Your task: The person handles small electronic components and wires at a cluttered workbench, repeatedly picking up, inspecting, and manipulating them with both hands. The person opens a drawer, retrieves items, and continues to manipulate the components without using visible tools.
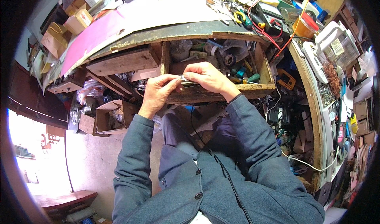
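Note:
Over the front edge of an open wooden drawer point(221, 91), my two hands meet at a small silvery metal piece point(182, 77), too small to name more exactly. My left hand point(160, 90) pinches it from the left between thumb and fingertips. From the right, my right hand point(206, 77) closes on it with its fingers curled. Inside the drawer, behind the hands, lie a roll of tape point(229, 59), a green-handled tool point(253, 78) and clear plastic bags point(181, 50).
Above the drawer, the worktop point(158, 12) carries pale sheets, yellow-handled pliers point(239, 17), cables and an orange tub with a red lid point(305, 26). A cardboard box point(114, 117) stands lower left. Crowded shelving with a white cable point(312, 168) runs along the right.

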### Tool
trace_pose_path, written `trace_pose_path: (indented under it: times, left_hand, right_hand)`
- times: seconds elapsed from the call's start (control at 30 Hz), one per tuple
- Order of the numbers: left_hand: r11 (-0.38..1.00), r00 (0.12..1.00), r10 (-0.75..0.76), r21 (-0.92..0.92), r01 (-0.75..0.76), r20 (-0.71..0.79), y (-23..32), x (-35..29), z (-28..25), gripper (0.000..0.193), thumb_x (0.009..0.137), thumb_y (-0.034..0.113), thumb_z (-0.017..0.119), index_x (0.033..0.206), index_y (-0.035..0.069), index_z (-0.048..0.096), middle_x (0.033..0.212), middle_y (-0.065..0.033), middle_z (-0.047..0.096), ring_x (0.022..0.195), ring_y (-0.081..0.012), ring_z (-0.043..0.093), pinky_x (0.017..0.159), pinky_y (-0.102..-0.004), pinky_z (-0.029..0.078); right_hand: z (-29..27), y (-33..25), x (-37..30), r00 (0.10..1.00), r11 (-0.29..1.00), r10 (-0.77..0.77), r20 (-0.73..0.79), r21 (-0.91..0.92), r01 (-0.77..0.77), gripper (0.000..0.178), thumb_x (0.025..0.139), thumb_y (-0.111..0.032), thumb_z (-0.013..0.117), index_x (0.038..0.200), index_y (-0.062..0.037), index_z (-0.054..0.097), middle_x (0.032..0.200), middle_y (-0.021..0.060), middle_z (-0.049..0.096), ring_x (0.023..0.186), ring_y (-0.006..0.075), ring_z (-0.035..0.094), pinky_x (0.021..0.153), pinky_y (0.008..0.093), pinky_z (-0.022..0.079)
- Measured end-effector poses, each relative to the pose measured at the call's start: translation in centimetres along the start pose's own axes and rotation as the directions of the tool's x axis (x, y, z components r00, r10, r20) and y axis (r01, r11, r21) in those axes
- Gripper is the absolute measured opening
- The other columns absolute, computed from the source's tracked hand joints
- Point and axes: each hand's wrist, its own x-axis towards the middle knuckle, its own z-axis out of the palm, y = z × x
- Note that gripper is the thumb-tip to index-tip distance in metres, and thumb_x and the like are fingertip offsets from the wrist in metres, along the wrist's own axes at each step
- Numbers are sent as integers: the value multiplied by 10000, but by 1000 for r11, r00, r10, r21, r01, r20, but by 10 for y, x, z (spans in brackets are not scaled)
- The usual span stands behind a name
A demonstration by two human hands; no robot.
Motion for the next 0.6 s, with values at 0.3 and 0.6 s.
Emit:
trace_pose_path:
  times: [0.3,0.6]
  left_hand:
    - [881,978,-201,-446,159,-48,15,7,0,195,1017,191,677,1106,20,708,934,-55,728,819,-146,705,785,-301,595]
    - [725,971,-212,-649,231,109,8,13,9,196,1038,208,639,1132,39,670,979,-45,688,870,-156,678,889,-373,595]
  right_hand:
    - [3,-3,-1,988,994,32,-153,111,-14,216,1045,-200,600,1023,2,671,912,-27,652,870,60,569,803,242,483]
    - [8,1,-1,961,991,-78,-265,84,103,212,1017,-200,637,999,4,691,838,-6,668,794,60,570,714,256,485]
